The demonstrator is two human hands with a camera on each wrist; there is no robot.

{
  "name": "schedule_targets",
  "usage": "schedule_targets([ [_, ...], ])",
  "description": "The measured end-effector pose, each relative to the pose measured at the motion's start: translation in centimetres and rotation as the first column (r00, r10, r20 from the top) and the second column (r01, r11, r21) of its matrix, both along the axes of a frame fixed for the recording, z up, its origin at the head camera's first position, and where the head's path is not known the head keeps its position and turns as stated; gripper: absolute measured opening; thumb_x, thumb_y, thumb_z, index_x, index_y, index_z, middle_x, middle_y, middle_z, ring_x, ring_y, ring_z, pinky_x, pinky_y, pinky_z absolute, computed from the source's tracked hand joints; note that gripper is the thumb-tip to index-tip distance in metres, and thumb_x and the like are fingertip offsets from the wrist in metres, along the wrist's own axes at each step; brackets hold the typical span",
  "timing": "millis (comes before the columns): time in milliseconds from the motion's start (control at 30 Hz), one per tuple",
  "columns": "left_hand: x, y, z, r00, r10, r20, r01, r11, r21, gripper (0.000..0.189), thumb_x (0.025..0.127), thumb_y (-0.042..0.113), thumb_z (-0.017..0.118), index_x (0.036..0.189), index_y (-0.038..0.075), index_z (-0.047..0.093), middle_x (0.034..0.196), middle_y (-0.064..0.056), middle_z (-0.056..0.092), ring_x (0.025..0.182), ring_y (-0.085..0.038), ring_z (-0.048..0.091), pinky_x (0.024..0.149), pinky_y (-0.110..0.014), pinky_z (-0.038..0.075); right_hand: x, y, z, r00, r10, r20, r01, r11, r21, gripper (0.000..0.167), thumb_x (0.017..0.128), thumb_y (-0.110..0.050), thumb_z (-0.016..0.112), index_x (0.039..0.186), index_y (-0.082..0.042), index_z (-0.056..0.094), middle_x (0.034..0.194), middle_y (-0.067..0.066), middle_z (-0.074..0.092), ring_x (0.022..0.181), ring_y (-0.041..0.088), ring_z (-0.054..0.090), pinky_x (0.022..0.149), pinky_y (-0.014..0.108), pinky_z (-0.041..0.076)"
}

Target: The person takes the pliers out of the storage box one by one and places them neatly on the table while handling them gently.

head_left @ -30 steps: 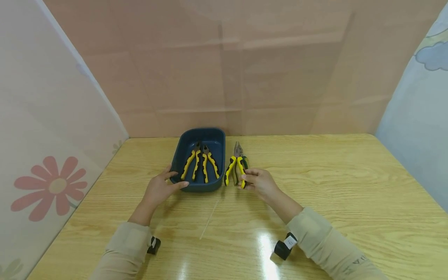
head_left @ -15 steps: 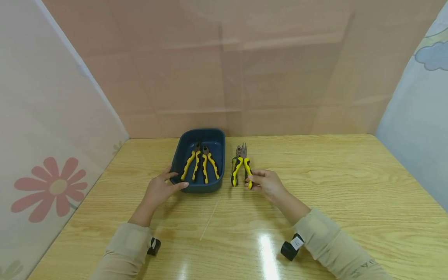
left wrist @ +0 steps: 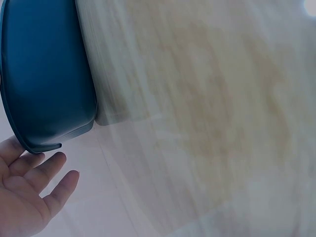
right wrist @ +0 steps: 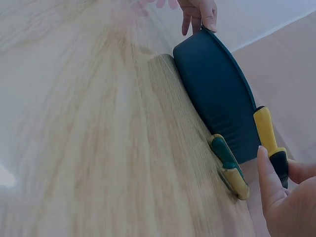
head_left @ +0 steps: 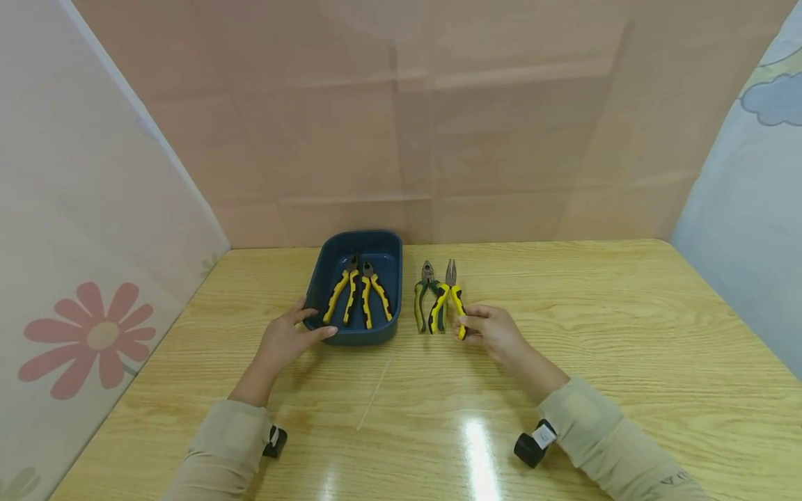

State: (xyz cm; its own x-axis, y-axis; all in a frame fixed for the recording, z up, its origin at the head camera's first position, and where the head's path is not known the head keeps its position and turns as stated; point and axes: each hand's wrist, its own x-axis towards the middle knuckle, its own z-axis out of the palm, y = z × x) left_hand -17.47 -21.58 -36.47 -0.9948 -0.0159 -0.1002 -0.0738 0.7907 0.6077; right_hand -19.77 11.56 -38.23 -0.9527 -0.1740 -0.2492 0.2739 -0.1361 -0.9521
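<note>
My left hand grips the near left corner of a dark blue plastic bin, thumb over the front rim. Inside the bin lie two yellow-and-black pliers: the left pair and the right pair, handles spread toward me. My right hand pinches the right handle of long-nose pliers, also yellow and black, with tapering jaws pointing away from me. Their left handle overlaps green-and-yellow combination pliers lying on the table. In the right wrist view a yellow handle rises above the table between thumb and finger.
The wood-grain table ends at a tan back wall. A side panel with a pink flower stands on the left, another with a blue cloud on the right. A thin pale line marks the tabletop.
My right hand has carried the long-nose pliers to the right, uncovering more of the green-and-yellow pliers. The left hand, the bin and the pliers in it have stayed put.
</note>
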Motion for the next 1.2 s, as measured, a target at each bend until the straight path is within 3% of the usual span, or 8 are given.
schedule_targets([
  [533,-0.1,-0.2,-0.1,1.000,0.008,0.007,-0.008,1.000,0.000,0.088,0.064,0.064,0.057,0.125,0.002,0.045,0.143,-0.011,0.013,0.123,-0.041,0.017,0.089,-0.054,0.030,-0.3,2.0,-0.4,1.000,-0.016,0.022,0.016,1.000,0.007,0.042,0.085,0.007,0.046,0.122,0.021,0.029,0.107,0.030,0.044,0.072,0.019,0.059,0.075,0.037,0.047],
  [833,-0.2,-0.2,-0.2,1.000,0.000,0.003,0.000,1.000,0.004,0.088,0.064,0.065,0.057,0.125,0.002,0.045,0.143,-0.010,0.013,0.123,-0.041,0.019,0.088,-0.054,0.031,-0.5,2.7,-0.8,1.000,-0.008,0.020,0.008,1.000,0.021,0.037,0.086,0.007,0.044,0.116,0.024,0.031,0.092,0.022,0.051,0.069,0.018,0.059,0.072,0.035,0.048],
  [1200,-0.1,-0.1,-0.1,1.000,-0.006,-0.002,0.006,1.000,0.011,0.088,0.064,0.064,0.058,0.125,0.001,0.045,0.142,-0.011,0.013,0.122,-0.041,0.019,0.088,-0.054,0.031,-1.1,3.5,-1.3,1.000,-0.003,0.028,0.002,0.998,0.065,0.038,0.086,0.006,0.045,0.117,0.022,0.031,0.094,0.022,0.052,0.071,0.018,0.059,0.070,0.034,0.049],
])
